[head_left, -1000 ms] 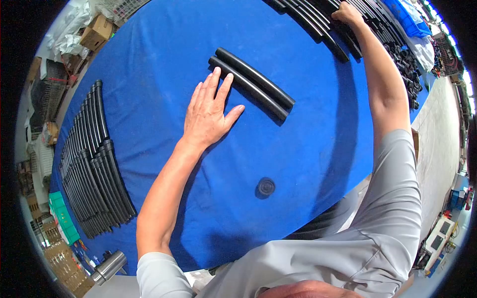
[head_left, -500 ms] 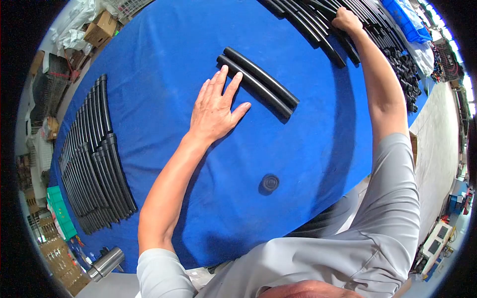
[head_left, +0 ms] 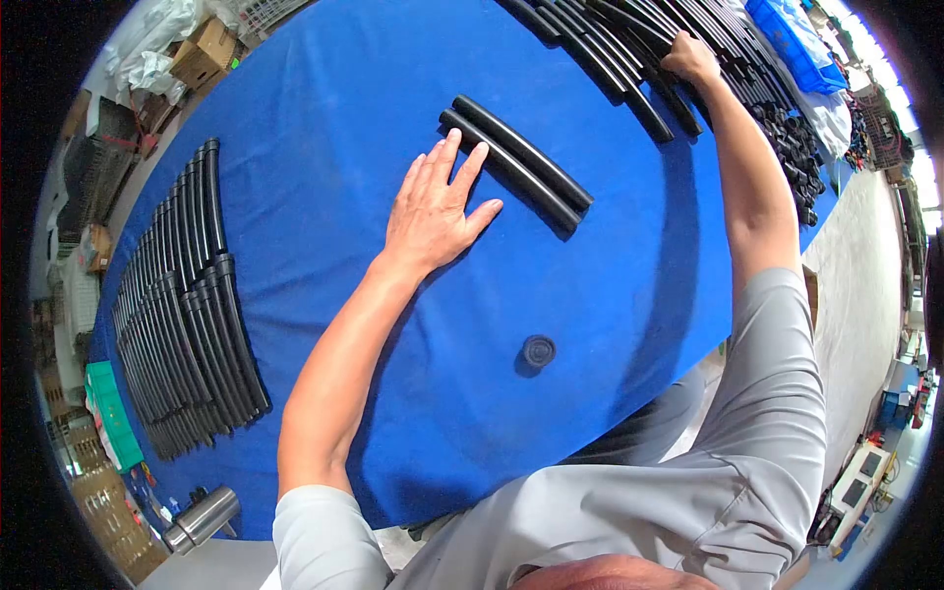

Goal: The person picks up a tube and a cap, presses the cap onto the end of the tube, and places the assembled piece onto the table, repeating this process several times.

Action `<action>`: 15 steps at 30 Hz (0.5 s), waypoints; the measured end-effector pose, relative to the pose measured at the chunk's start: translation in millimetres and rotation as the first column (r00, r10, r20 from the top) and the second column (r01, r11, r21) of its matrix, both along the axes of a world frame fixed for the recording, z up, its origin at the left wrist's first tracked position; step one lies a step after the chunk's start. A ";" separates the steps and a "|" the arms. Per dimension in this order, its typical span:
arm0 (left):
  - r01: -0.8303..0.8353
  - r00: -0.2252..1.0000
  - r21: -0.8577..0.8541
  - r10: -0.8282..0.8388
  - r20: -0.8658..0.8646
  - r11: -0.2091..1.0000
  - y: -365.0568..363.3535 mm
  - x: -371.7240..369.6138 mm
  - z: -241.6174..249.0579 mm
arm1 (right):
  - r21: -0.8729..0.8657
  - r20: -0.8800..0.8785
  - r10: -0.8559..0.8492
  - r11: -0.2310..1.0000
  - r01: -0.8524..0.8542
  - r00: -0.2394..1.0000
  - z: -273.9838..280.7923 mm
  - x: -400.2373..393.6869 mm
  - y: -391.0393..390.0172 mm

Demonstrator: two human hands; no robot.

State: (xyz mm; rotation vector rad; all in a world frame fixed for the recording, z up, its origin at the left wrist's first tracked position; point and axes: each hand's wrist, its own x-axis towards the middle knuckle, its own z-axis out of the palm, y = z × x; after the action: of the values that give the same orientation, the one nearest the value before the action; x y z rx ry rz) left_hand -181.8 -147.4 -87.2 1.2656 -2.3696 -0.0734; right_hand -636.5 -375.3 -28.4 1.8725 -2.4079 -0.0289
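Two black tubes [head_left: 521, 162] lie side by side at a slant on the blue cloth. My left hand [head_left: 433, 211] rests flat with its fingers spread, its fingertips at the edge of the nearer tube. At the far right, my right hand [head_left: 693, 61] reaches into a pile of black tubes [head_left: 600, 59]. Its fingers are curled closed around a black tube there, though the grip is partly hidden. Closer to my body, a small round black cap [head_left: 539, 351] sits alone on the cloth.
On the left, several black tubes [head_left: 187, 295] lie in neat overlapping rows. A heap of small black parts [head_left: 792, 147] and a blue crate [head_left: 796, 44] are at the far right. A metal cylinder [head_left: 202, 519] and a green bin [head_left: 113, 413] stand by the left edge.
The whole view has shifted slightly. Both hands keep nearly the same places, and the two tubes and the cap look unmoved on the cloth.
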 end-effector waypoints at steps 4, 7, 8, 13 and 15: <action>-0.004 1.000 0.000 0.004 0.002 1.000 0.0 -1.5 0.5 | -0.191 0.028 0.020 0.982 -0.014 0.999 -11.2 5.4 18.7; -0.005 1.000 -0.014 0.005 0.008 1.000 -1.1 0.9 -0.6 | -0.256 0.091 0.090 0.965 -0.064 0.992 -9.3 11.0 35.8; -0.002 1.000 -0.020 0.002 0.006 1.000 -1.1 -0.1 -1.3 | -0.292 0.107 0.112 0.953 -0.077 0.988 -10.3 11.8 42.9; 0.002 1.000 -0.022 -0.003 -0.005 1.000 -1.1 0.2 -2.1 | -0.264 0.300 0.292 0.940 -0.215 0.908 -1.4 45.6 109.9; 0.000 1.000 -0.023 0.000 0.004 1.000 -0.9 0.7 -3.3 | -0.182 0.460 0.282 0.958 -0.222 0.842 -6.6 76.4 138.6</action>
State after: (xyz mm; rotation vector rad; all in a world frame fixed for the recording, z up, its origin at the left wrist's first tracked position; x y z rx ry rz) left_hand -181.1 -148.3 -90.4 1.2562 -2.3673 -0.0436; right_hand -560.1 -236.7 -35.0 2.3421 -2.3279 0.6688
